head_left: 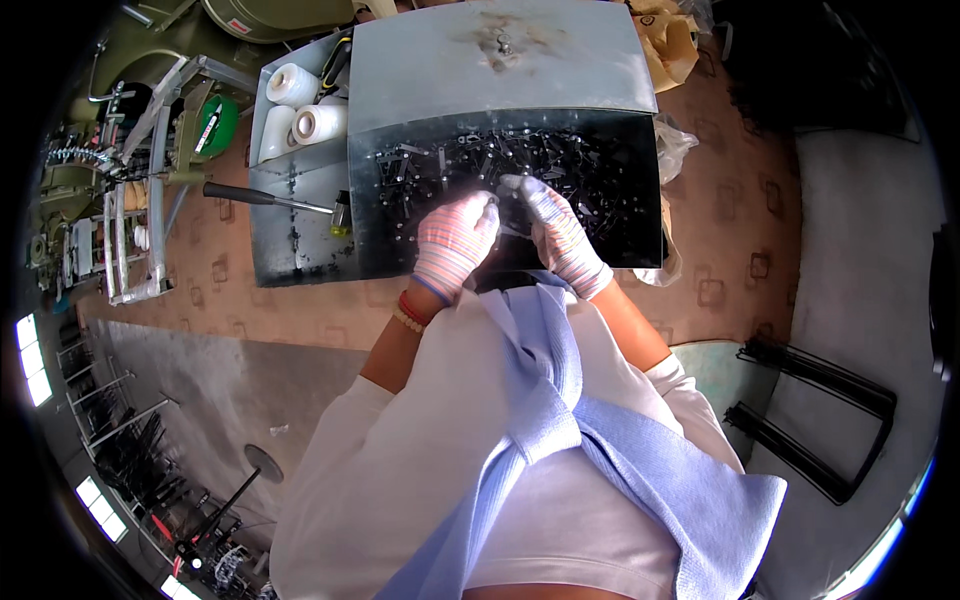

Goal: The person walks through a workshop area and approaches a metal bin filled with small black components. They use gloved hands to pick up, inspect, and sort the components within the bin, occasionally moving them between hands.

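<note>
Since both gloves are down in the main bin (pixel 610 122) around 12 o'clock, that's where the action is. It's packed with small dark metal parts (pixel 490 155), loose and jumbled, little glints all over. The left hand (pixel 457 240), in a striped knit glove, has its fingers curled in and fingertips bunched. The right hand (pixel 562 230), same kind of glove, is half closed, thumb and index stretched toward the left one. Can't tell whether either has hold of a part; glare and dark clutter hide the fingertips.

Joined on toward 10-11 o'clock is a two-section side tray (pixel 325 265). Its far section holds white rolls (pixel 321 123) plus a black-and-yellow tool (pixel 336 65). A hammer (pixel 265 197) lies at 10, head inside the near section, black handle poking out past the left edge. Further out that way there's a green cup (pixel 218 126).

Behind the bin sits a stained grey metal panel (pixel 420 70). Brown paper (pixel 667 45) is bunched up at 1 o'clock, and a black frame (pixel 885 405) lies near 4. What gets in the way: the gloves cover some parts, and the blue knotted sash (pixel 545 430) at 6 reaches up to the bin's near edge.
</note>
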A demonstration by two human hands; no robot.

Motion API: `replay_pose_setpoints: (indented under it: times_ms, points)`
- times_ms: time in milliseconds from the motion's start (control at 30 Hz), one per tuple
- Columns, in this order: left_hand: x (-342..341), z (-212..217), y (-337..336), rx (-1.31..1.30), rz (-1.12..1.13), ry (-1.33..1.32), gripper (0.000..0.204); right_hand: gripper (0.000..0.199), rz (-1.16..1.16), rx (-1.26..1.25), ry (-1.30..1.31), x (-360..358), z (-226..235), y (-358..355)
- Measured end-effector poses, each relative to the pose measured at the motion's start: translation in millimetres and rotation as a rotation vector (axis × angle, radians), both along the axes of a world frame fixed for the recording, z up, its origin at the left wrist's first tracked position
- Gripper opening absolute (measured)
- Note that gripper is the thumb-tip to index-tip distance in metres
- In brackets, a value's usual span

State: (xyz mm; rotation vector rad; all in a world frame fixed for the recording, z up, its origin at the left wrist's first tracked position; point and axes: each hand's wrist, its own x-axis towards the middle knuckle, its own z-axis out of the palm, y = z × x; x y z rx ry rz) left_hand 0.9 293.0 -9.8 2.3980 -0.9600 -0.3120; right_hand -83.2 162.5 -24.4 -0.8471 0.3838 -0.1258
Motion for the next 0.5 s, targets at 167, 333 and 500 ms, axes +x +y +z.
replay_pose_setpoints:
  times_ms: [167,333,500]
  points:
    - [-6,12,-7,0.118,0.034,-0.017,0.021,0.028,0.060,-0.085,0.153,-3,24,0]
    - [-3,4,-7,0.039,0.126,0.049,0.023,0.028,0.058,-0.178,0.085,-3,17,1]
    - [4,3,-8,-0.042,0.241,0.296,0.022,0.029,0.091,-0.355,-0.025,0,11,5]
